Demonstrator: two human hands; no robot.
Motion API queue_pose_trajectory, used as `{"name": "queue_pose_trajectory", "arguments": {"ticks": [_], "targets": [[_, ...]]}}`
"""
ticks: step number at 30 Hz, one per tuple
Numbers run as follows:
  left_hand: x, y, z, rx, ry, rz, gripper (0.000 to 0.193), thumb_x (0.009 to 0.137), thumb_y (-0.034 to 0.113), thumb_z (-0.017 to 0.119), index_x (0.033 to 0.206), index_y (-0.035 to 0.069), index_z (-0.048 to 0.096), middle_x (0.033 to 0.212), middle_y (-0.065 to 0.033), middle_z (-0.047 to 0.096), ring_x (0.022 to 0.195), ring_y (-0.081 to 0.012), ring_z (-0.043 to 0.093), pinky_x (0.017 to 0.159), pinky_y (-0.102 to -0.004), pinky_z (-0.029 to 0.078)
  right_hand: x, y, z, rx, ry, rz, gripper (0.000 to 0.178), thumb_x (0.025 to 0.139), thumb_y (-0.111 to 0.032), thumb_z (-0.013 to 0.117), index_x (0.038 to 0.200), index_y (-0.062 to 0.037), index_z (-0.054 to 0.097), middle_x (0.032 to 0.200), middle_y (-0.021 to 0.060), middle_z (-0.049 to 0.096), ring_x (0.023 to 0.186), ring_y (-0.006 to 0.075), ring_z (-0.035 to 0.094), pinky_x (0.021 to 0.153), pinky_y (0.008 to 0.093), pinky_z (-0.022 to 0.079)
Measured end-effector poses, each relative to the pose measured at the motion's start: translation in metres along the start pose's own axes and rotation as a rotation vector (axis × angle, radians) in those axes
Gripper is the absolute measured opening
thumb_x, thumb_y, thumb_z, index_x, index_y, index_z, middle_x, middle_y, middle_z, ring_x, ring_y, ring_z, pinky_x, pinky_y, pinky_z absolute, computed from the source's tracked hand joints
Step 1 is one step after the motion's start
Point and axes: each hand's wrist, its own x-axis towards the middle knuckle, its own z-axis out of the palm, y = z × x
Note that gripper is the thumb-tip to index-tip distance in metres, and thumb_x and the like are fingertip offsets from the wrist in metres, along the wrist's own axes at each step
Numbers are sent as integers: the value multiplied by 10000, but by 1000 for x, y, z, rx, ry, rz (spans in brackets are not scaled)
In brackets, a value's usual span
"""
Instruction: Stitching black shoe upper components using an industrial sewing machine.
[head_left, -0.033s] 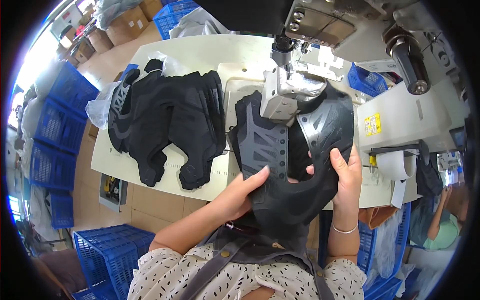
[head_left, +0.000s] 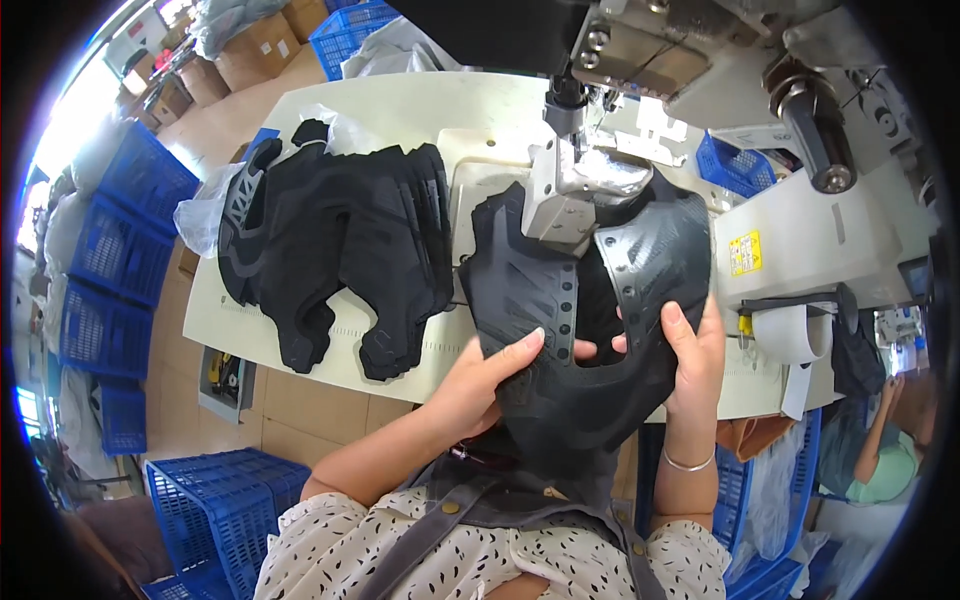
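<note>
A black shoe upper [head_left: 600, 405] with grey shiny panels and rows of eyelet holes lies spread between my hands, its far part beneath the sewing machine's head [head_left: 560, 205]. My left hand [head_left: 480, 385] grips its left side, thumb on top and a fingertip showing in the central opening. On the right side, my right hand [head_left: 695, 355] pinches the edge, thumb above and fingers underneath. Whether the machine's needle touches the upper is hidden. Left of it, a stack of black shoe uppers [head_left: 300, 220] rests on the pale table [head_left: 400, 110].
Blue crates [head_left: 225, 510] stand on the floor at lower left, with more stacked [head_left: 115, 255] along the left. A small blue basket [head_left: 735, 160] sits behind the machine. A drawer [head_left: 225, 380] hangs below the table's left edge. Another person [head_left: 885, 460] is at far right.
The upper's left panel has tilted, so its grey pattern catches the light differently. A left fingertip shows more plainly in the opening; my left thumb has shifted slightly. The stack stays put.
</note>
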Motion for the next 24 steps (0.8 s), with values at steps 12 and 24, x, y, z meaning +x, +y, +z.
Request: {"name": "queue_pose_trajectory", "arguments": {"ticks": [12,24], "targets": [[21,75,35,81,-121,424,294,857,70,384,1061,-123,470,973,-246,594,865,-289,617,774,-358,514,24,-20,17,284,-54,-67,300,854,-50,422,1135,52,403,1024,177,556,882,234,599,774,344,514],[25,71,27,137,-108,456,205,875,34,437,1037,-67,511,916,-148,621,815,-183,617,731,-284,511,8,-2,6,19,45,-261,433,803,-60,540,1198,53,401,1088,133,541,943,177,562,851,284,445]]}}
